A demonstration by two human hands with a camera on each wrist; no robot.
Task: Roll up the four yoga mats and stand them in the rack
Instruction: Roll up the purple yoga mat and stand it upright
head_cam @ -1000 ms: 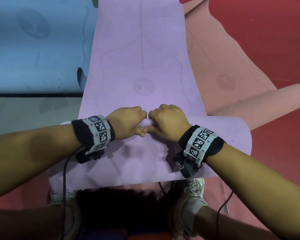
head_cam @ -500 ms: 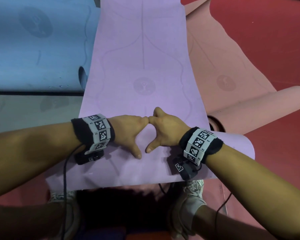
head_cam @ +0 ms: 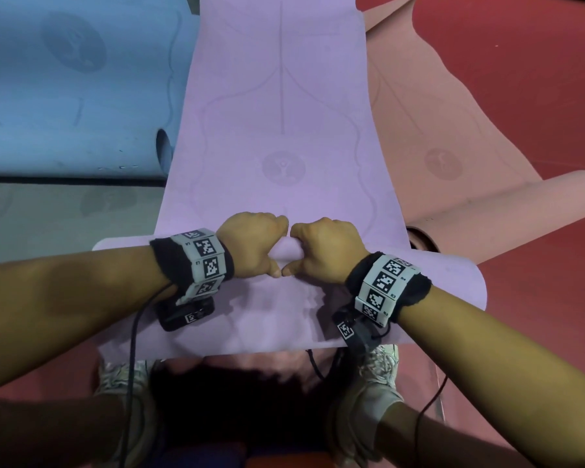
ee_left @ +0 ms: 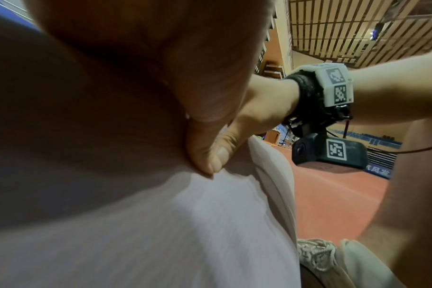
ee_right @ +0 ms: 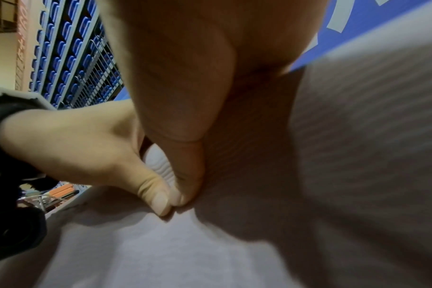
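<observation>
1. Since half a second ago both hands have shifted from lying spread on the roll, thumbs out, to curling over it, and the flap nearest the person lies a little further out.
2. Nearest the grip, toward the person, the purple mat's (head_cam: 277, 106) loose end lies flat over the shoes (head_cam: 377, 373).
3. At the grip, the left hand (head_cam: 254, 244) and right hand (head_cam: 328, 248) sit side by side, thumb tips touching, fingers clenched over the rolled part (head_cam: 453, 282), each grasping it.
4. The roll's long axis runs left to right, across the arms; both hands are at its middle, equally near.
5. Beyond the grip the unrolled length stretches straight away, so I judge the next push goes forward along it.
6. Further off, a blue mat (head_cam: 65, 79) lies left of the grip, a pink mat (head_cam: 436, 136) right, both partly rolled. No rack shows.
</observation>
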